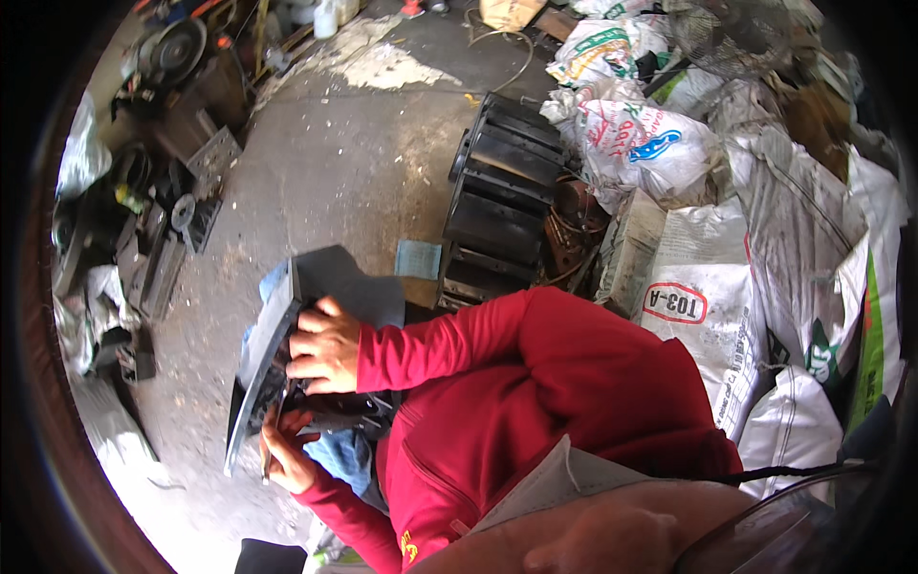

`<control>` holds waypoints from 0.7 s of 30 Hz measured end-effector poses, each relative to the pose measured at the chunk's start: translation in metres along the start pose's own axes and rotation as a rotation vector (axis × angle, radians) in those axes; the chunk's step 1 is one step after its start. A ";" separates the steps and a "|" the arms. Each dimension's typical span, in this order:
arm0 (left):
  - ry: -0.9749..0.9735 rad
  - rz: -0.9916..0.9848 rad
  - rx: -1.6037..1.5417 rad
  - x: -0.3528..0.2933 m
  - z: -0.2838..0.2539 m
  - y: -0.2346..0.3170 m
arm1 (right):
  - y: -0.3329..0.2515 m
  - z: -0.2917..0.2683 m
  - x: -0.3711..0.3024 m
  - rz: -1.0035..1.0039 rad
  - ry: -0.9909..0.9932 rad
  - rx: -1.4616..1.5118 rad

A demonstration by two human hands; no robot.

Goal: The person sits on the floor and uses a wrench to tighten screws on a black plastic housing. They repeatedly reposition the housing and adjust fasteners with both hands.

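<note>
Standing tilted, the dark panel (264,352) is seen just beyond the fingertips of both hands. Against its upper part, the right hand (329,350) is laid with fingers bent and spread; whether it is gripped cannot be told. Near its lower part, the left hand (288,453) is curled, its hold unclear.

White sacks (717,263) crowd the right side of the frame — some printed in green, red and blue — with a round wire guard (732,33) at the upper right. A dark disc (179,50) shows at the upper left; below it, a translucent plastic bag (83,158). A white jug (325,19) sits at the top, above the grey floor (335,172).
</note>
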State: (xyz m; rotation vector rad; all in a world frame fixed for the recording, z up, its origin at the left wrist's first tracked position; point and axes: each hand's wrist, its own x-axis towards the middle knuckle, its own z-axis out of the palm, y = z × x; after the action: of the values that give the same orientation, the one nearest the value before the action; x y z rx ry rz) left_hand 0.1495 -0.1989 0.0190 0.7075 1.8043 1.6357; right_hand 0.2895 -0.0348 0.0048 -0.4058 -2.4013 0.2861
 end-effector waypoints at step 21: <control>-0.069 0.050 -0.136 0.003 0.001 -0.016 | -0.003 0.002 -0.002 -0.022 -0.008 -0.035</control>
State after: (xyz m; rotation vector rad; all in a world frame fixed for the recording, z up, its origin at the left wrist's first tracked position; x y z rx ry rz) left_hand 0.1479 -0.1978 0.0032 0.7436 1.6214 1.7268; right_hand 0.2896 -0.0382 0.0031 -0.3944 -2.4202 0.2366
